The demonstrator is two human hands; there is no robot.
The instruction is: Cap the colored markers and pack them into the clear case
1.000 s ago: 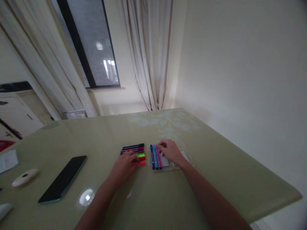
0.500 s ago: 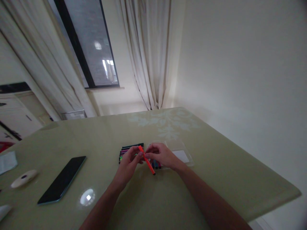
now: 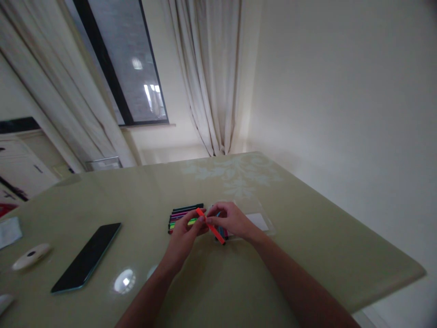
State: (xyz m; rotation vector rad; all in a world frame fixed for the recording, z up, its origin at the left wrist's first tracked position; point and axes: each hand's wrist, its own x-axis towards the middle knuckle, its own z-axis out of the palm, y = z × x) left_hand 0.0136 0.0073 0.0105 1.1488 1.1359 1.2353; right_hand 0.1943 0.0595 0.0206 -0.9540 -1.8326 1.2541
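1. Pinching an orange-red marker in the fingertips of left hand and right hand.
2. Probably light, stiff, slightly slippery; best gripped mid-barrel.
3. Held aslant, partly in front of a clear case, right of a row of markers.

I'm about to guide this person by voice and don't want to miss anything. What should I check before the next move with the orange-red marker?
1. Left hand gripping the orange-red marker: ok, thumb and fingers are on it.
2. Right hand at the marker: ok, fingertips meet it; how firmly, cannot tell.
3. Marker's cap fully seated: cannot tell, fingers hide the middle.
4. Clear view into the plastic case: not ok, the right hand covers much of it.
5. Row of markers lying together: ok where visible; the left hand hides part.
6. Phone apart from both hands: ok.
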